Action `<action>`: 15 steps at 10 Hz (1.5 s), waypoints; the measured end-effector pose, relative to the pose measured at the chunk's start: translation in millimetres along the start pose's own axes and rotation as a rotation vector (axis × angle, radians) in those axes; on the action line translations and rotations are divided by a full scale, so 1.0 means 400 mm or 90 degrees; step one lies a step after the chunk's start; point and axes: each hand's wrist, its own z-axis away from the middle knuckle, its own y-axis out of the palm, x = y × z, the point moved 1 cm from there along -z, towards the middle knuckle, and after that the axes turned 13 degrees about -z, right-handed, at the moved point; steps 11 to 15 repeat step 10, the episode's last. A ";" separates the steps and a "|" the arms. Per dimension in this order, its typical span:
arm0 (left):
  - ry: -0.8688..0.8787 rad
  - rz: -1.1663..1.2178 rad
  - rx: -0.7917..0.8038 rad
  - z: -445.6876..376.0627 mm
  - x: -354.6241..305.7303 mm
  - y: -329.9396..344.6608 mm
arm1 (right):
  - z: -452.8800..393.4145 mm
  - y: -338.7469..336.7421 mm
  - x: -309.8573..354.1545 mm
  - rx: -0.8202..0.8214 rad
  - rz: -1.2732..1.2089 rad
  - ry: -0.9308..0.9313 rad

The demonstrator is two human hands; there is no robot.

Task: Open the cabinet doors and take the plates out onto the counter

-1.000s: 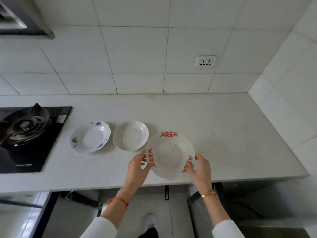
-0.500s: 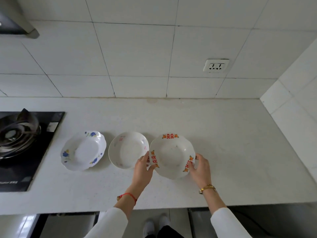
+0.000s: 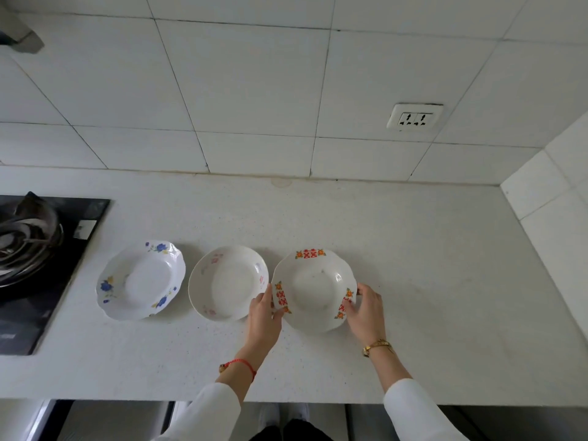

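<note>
Nearest the camera, two white sleeves extend from the bottom edge over the front edge of the white counter (image 3: pixel 445 281). The left wrist carries a red cord bracelet (image 3: pixel 243 364); the right wrist carries a gold bracelet (image 3: pixel 377 344).

The left hand (image 3: pixel 264 316) grips the left rim of the red-patterned plate (image 3: pixel 313 289), thumb on the upper surface of the rim beside the red motif; the fingers under the rim cannot be seen. The right hand (image 3: pixel 366 310) grips the right rim in the same way, fingers curled around the edge. Both hands are partly closed on this plate. The plate sits low at the counter surface; whether its base is fully in contact with the counter cannot be determined.

Position of plates: three in a row on the counter. The red-patterned plate is rightmost. Just beside it on the left, rims close or touching, lies the pink-patterned plate (image 3: pixel 227 283). Further left, a small gap apart, lies the blue-flowered plate (image 3: pixel 141 280) with a scalloped rim.

At the far left, a black gas hob (image 3: pixel 38 281) is set into the counter, with a burner grate.

Beyond the counter, the tiled wall (image 3: pixel 254 90) carries a double socket (image 3: pixel 414 117) at upper right. A second tiled wall meets the counter on the right
</note>
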 end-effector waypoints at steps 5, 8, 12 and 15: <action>0.000 -0.123 0.000 0.012 -0.007 0.006 | -0.003 0.004 -0.004 0.023 0.082 0.007; 0.041 -0.123 -0.097 0.076 0.000 -0.111 | 0.027 0.015 0.059 0.040 0.222 -0.018; 0.083 -0.157 -0.239 0.132 0.068 -0.254 | 0.056 0.042 0.191 0.094 0.159 -0.213; 0.083 -0.157 -0.239 0.132 0.068 -0.254 | 0.056 0.042 0.191 0.094 0.159 -0.213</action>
